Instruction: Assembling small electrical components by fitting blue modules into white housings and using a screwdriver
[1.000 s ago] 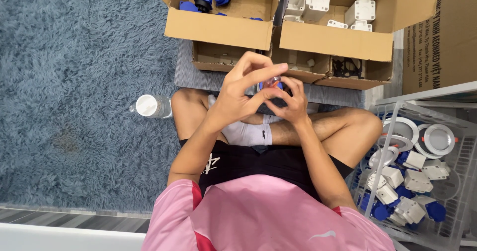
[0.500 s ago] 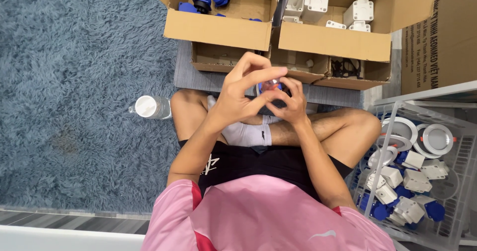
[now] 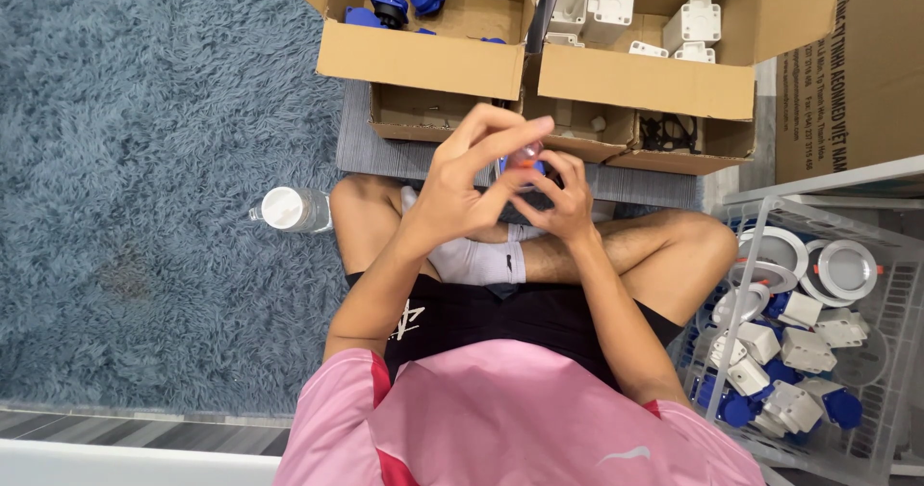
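Observation:
I sit cross-legged on a grey-blue shag rug [image 3: 135,159]. My left hand [image 3: 467,183] and my right hand [image 3: 563,197] meet above my ankles, both gripping one small blue part with an orange bit [image 3: 525,162]. Fingers cover most of that part. Left-hand fingers arch over its top; right-hand fingertips pinch it from the right side. A white sock [image 3: 476,260] shows just below the hands.
Ahead stand an open cardboard box with blue parts [image 3: 414,58] and one with white plastic housings [image 3: 645,82]. A capped clear bottle [image 3: 289,209] lies on the rug at my left. A white wire basket [image 3: 818,351] of white and blue parts and round rings sits at right.
The hands stay together on the small part; the fingers have shifted slightly around it. Nothing else has moved.

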